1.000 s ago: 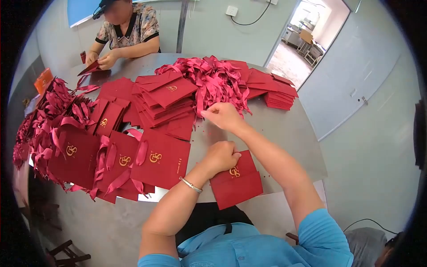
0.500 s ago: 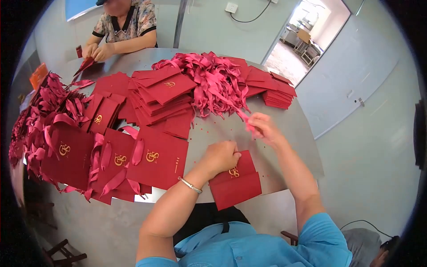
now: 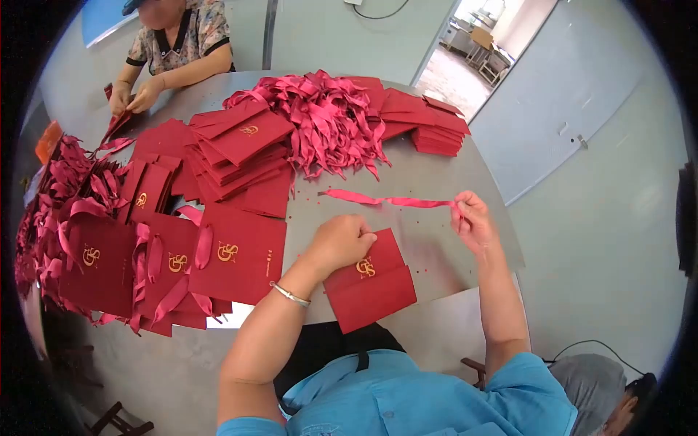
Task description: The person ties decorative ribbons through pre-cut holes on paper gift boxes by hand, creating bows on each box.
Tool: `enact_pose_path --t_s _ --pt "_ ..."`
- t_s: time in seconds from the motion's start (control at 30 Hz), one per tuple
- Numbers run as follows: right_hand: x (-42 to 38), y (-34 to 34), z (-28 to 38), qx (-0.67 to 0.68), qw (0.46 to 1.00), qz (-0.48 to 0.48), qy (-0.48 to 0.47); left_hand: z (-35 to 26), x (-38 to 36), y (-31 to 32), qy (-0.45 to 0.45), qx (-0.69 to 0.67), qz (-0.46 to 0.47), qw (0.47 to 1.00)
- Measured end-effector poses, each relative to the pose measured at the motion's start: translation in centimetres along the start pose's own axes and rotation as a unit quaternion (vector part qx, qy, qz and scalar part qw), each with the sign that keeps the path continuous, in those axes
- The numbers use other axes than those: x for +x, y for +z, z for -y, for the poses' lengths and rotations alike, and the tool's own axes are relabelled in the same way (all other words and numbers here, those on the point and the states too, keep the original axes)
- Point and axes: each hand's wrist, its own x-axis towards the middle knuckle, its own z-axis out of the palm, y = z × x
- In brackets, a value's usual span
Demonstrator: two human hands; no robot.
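My left hand, with a bangle at the wrist, grips the top edge of a dark red paper gift bag with a gold monogram. The bag lies flat near the table's front edge, its lower part folded up. Out to the right, my right hand pinches one end of a pink ribbon. The ribbon stretches leftward above the table, its dark-tipped far end loose. Behind it lies a heap of pink ribbons.
Stacked red bags lie left of the ribbon heap, and another stack sits to its right. Bags with ribbon handles crowd the left side. Across the metal table, another person handles a red item. Someone is partly visible at lower right.
My right hand has moved right and pulled the ribbon clear of the heap. My left hand still holds the bag. The whole view has shifted slightly.
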Motion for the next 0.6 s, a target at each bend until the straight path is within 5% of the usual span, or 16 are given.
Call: enact_pose_path --t_s 0.07,0.2,0.27,0.5,0.6 --pt "-0.4 0.6 0.3 0.044 0.996 0.073 -0.009 -0.1 -0.1 -0.3 -0.018 -0.035 0.010 0.999" --pt "-1.1 3.5 0.3 0.016 1.000 0.025 0.001 0.0 -0.1 -0.5 -0.016 -0.050 0.023 0.998" --pt "-1.0 4.5 -0.3 -0.090 0.994 0.058 -0.036 0.5 0.0 -0.4 -0.031 -0.088 0.045 0.995" --pt "-1.4 7.1 -2.1 -0.157 0.986 0.020 -0.059 1.0 0.2 -0.4 -0.053 -0.191 0.101 0.975" --pt "-1.6 7.7 -2.6 -0.285 0.946 -0.003 -0.154 0.7 0.1 -0.7 -0.041 -0.188 0.112 0.975"
